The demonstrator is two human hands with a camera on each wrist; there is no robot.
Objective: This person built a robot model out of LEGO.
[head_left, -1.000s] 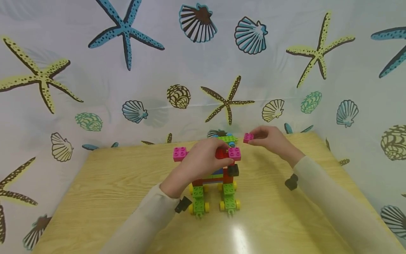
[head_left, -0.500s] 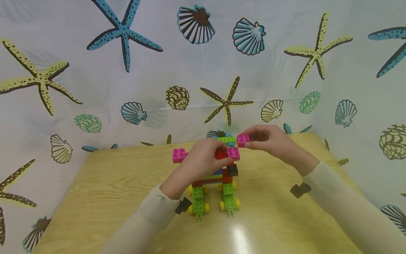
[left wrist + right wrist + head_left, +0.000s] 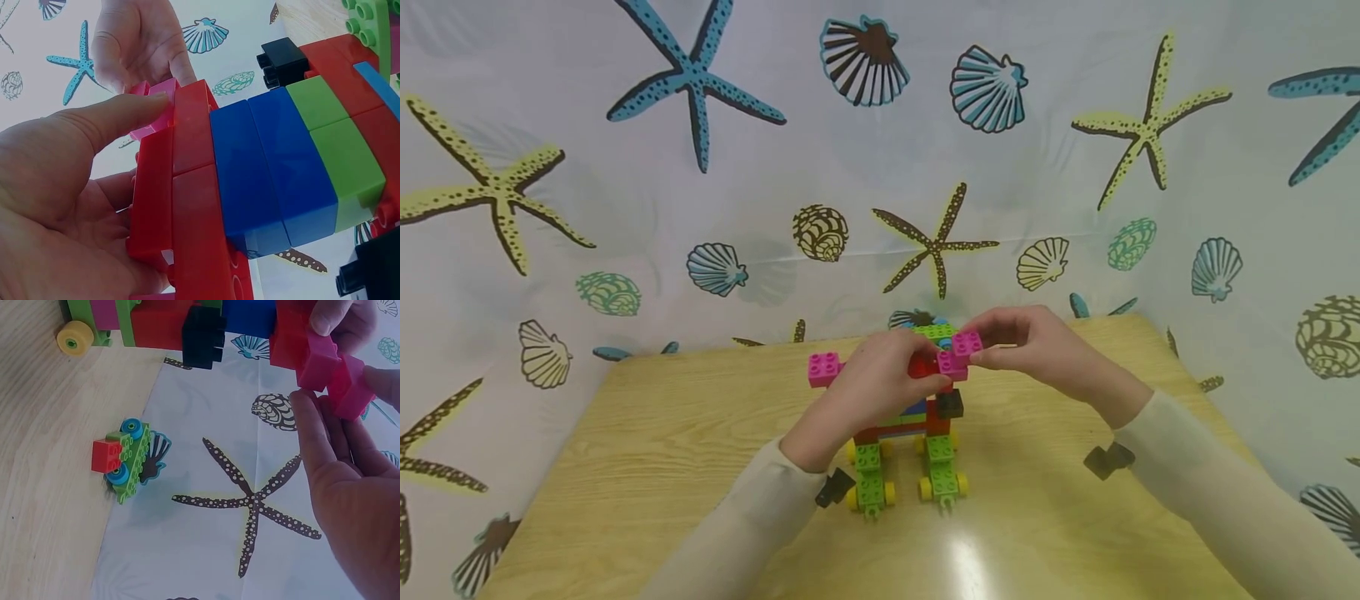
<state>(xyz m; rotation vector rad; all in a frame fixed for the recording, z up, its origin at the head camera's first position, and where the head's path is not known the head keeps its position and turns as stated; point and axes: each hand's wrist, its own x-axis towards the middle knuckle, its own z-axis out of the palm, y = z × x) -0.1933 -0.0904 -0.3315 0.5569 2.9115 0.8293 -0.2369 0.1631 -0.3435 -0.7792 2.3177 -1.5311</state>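
Note:
A figure built of toy building bricks, with a blue brick point(image 3: 250, 181) in its body, stands on green wheeled bases point(image 3: 942, 467). My left hand point(image 3: 876, 379) grips its red top point(image 3: 194, 137) from the near side, the thumb against a pink brick point(image 3: 317, 362) at its right end. My right hand point(image 3: 1048, 350) pinches a second pink brick point(image 3: 967, 344) between thumb and fingers. The held brick overlaps the top of the fixed one, offset to the right. Another pink brick point(image 3: 824, 369) juts out at the figure's left end. Black bricks point(image 3: 203, 337) stick out from its body.
Behind the figure, a small green wheeled piece point(image 3: 132, 459) with a red brick lies at the back edge of the wooden table point(image 3: 700, 433). A white cloth point(image 3: 760, 167) printed with shells and starfish hangs behind and at both sides.
My right hand has moved left and slightly down with its pink brick, from apart to right at the figure's right-end pink brick. My left hand has kept its grip.

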